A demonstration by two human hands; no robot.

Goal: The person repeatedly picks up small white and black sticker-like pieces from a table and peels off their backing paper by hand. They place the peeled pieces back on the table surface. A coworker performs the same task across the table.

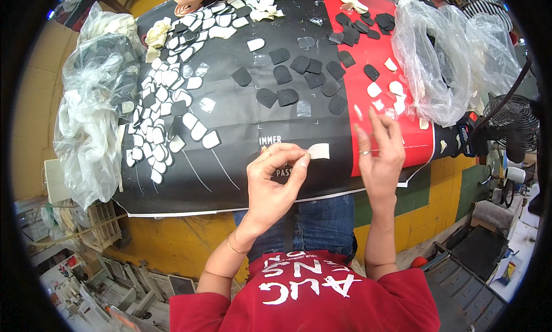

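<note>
My left hand (269,179) pinches a small white pad (319,152), rounded at one end, between thumb and fingertips above the black part of the printed sheet (230,125). To its right, over the red part (362,153), my right hand (381,156) is raised with thumb and fingers apart and nothing visible between them. A thin white sliver (358,112) shows just beyond its thumb; whether it lies on the sheet or is falling I cannot tell. Several dark pads (282,74) of the same shape lie scattered beyond my hands, with small clear film pieces (303,107) among them.
A dense spread of white pads (158,119) covers the sheet's left side. More black pads (359,27) lie at the far right. Clear plastic bags (95,113) sit at the left edge, and another plastic bag (431,61) at the right. A fan (506,119) stands beyond the right edge.
</note>
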